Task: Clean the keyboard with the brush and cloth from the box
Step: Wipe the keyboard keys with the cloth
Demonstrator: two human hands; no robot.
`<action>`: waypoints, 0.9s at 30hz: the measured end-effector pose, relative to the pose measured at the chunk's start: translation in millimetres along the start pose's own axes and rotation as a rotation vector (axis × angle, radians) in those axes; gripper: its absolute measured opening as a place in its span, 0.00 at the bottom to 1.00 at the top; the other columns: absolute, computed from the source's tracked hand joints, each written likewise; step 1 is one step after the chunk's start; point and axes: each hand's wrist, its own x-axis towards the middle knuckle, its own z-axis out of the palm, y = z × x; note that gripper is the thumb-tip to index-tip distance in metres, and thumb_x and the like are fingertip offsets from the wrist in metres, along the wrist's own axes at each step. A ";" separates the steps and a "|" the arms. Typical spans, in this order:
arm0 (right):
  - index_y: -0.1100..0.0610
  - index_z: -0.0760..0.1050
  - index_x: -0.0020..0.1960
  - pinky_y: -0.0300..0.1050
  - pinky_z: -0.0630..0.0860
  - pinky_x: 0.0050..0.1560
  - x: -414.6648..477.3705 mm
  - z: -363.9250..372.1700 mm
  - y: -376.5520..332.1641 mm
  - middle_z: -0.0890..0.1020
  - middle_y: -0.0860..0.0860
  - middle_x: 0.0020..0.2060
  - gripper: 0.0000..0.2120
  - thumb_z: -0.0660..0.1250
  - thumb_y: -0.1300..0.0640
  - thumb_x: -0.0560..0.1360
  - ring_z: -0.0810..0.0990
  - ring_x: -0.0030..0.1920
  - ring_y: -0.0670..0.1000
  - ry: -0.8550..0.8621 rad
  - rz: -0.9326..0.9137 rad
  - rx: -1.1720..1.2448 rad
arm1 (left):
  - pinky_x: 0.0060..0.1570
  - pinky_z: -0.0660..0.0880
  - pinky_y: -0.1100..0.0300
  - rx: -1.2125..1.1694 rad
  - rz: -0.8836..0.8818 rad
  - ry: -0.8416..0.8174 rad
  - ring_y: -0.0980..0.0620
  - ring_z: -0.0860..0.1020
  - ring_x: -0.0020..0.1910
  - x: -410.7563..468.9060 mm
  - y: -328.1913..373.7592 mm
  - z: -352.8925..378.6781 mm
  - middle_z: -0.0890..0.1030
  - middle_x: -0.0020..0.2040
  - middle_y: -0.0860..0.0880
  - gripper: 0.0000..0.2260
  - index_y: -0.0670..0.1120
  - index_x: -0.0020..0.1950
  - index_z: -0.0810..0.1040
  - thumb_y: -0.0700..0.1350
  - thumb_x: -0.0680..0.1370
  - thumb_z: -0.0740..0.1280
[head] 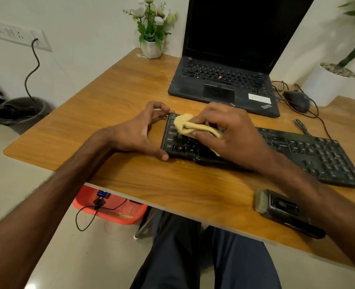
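The keyboard (318, 151) lies on the table (109, 97) toward the front right, running at a slant, its right end close to the table's right edge. The left hand (139, 130) holds the keyboard's left end, with the thumb against the front-left corner and curled fingers at the back-left corner. The right hand (228, 130) grips a bunched yellow cloth (185, 124) and presses it onto the keys at the keyboard's left end; part of the cloth sticks out past the fingers toward the back-left corner. The brush (280, 207) lies by the front edge of the table, right of centre, bristles pointing left, its handle partly hidden under the right forearm. An open laptop (224, 80) with a dark screen stands behind the keyboard, near the back edge. A mouse (297, 100) sits to the laptop's right, its cable looping nearby. A small pot of white flowers (151, 47) stands at the back-left corner. A red tray (109, 213) rests on the floor below the front edge.
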 end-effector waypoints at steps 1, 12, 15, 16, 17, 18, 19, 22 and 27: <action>0.57 0.81 0.56 0.48 0.74 0.44 -8.9 -5.7 1.4 0.81 0.50 0.47 0.11 0.69 0.53 0.76 0.77 0.45 0.47 -0.017 -0.058 -0.086 | 0.63 0.66 0.76 -0.001 -0.001 0.005 0.76 0.64 0.67 0.2 -1.4 -0.9 0.64 0.70 0.62 0.53 0.52 0.73 0.54 0.49 0.56 0.83; 0.53 0.80 0.58 0.41 0.62 0.46 -8.5 23.1 -17.5 0.80 0.50 0.49 0.13 0.70 0.50 0.75 0.77 0.46 0.47 -0.272 -0.344 -0.451 | 0.68 0.64 0.71 0.011 0.014 0.001 0.67 0.64 0.72 3.6 -4.5 -2.4 0.64 0.73 0.56 0.56 0.51 0.73 0.56 0.51 0.52 0.85; 0.53 0.79 0.58 0.42 0.67 0.44 6.3 33.8 -24.0 0.79 0.50 0.48 0.12 0.69 0.50 0.76 0.77 0.45 0.47 -0.306 -0.333 -0.439 | 0.73 0.61 0.65 0.012 0.013 0.011 0.66 0.62 0.73 2.8 -6.9 -5.2 0.65 0.73 0.58 0.55 0.54 0.72 0.58 0.50 0.52 0.85; 0.53 0.79 0.58 0.42 0.68 0.44 6.3 31.7 -22.9 0.79 0.50 0.48 0.12 0.70 0.50 0.76 0.77 0.44 0.47 -0.308 -0.327 -0.425 | 0.73 0.61 0.64 0.008 0.012 0.014 0.66 0.62 0.74 2.5 -6.4 -5.3 0.65 0.73 0.59 0.56 0.56 0.71 0.58 0.52 0.51 0.86; 0.52 0.80 0.58 0.43 0.68 0.44 4.3 27.5 -21.1 0.79 0.50 0.49 0.12 0.70 0.51 0.75 0.77 0.44 0.47 -0.316 -0.312 -0.388 | 0.72 0.61 0.66 0.002 0.013 0.015 0.67 0.62 0.73 1.7 -5.4 -4.5 0.66 0.72 0.61 0.56 0.56 0.71 0.58 0.54 0.50 0.86; 0.52 0.80 0.58 0.43 0.67 0.46 0.5 20.5 -17.9 0.79 0.49 0.49 0.12 0.69 0.51 0.76 0.77 0.45 0.46 -0.325 -0.278 -0.335 | 0.70 0.62 0.69 0.001 0.018 0.015 0.68 0.62 0.73 1.3 -4.0 -3.0 0.66 0.71 0.64 0.56 0.56 0.71 0.58 0.56 0.49 0.86; 0.51 0.80 0.59 0.42 0.65 0.47 -3.9 12.1 -12.7 0.79 0.48 0.49 0.12 0.68 0.51 0.76 0.76 0.46 0.45 -0.331 -0.224 -0.278 | 0.69 0.62 0.71 -0.001 0.020 0.018 0.70 0.62 0.72 1.0 -3.3 -2.2 0.66 0.71 0.66 0.56 0.56 0.70 0.58 0.56 0.49 0.86; 0.53 0.80 0.59 0.41 0.68 0.48 -22.0 -20.6 7.2 0.79 0.47 0.50 0.12 0.66 0.51 0.78 0.75 0.49 0.43 -0.230 -0.040 -0.136 | 0.69 0.64 0.70 -0.013 0.013 0.011 0.69 0.63 0.72 -0.8 -1.0 -1.6 0.65 0.72 0.66 0.53 0.57 0.70 0.58 0.52 0.53 0.85; 0.56 0.81 0.59 0.52 0.77 0.45 -68.3 -71.6 37.7 0.81 0.51 0.50 0.13 0.68 0.53 0.77 0.79 0.48 0.49 -0.077 0.108 -0.125 | 0.68 0.64 0.72 0.022 0.000 -0.005 0.69 0.61 0.73 -2.3 2.9 8.0 0.62 0.73 0.66 0.57 0.58 0.74 0.54 0.59 0.53 0.84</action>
